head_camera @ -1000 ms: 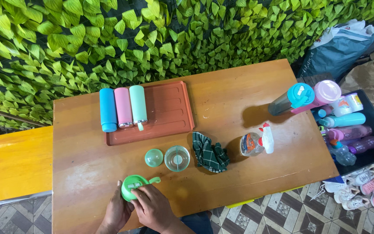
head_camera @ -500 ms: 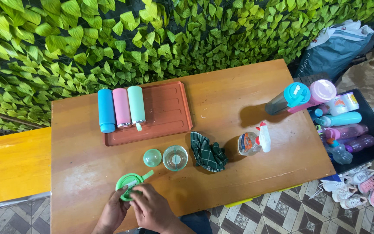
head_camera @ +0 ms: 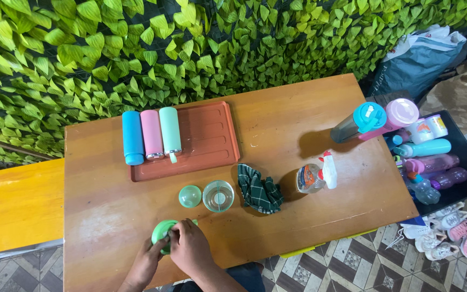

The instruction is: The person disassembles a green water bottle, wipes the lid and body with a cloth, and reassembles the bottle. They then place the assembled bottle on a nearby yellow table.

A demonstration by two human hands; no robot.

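Both my hands are at the near edge of the wooden table [head_camera: 277, 124], closed around a green bottle lid [head_camera: 160, 232]. My left hand [head_camera: 148, 259] grips it from below-left, and my right hand [head_camera: 189, 250] covers its right side, hiding most of it. Just beyond stand a small green cap [head_camera: 189, 196] and a clear round cup [head_camera: 218, 196]. A dark green checked cloth [head_camera: 259, 190] lies crumpled to their right.
A brown tray [head_camera: 206, 135] holds a blue [head_camera: 132, 138], a pink [head_camera: 152, 134] and a mint bottle [head_camera: 170, 131] lying side by side. A spray bottle [head_camera: 315, 175] and two tall bottles [head_camera: 377, 120] stand right. A black bin [head_camera: 460, 162] holds several bottles. Leafy wall behind.
My hands have closed in over the green lid, and the strap that stuck out to its right is now hidden under my right hand. The view has shifted slightly.
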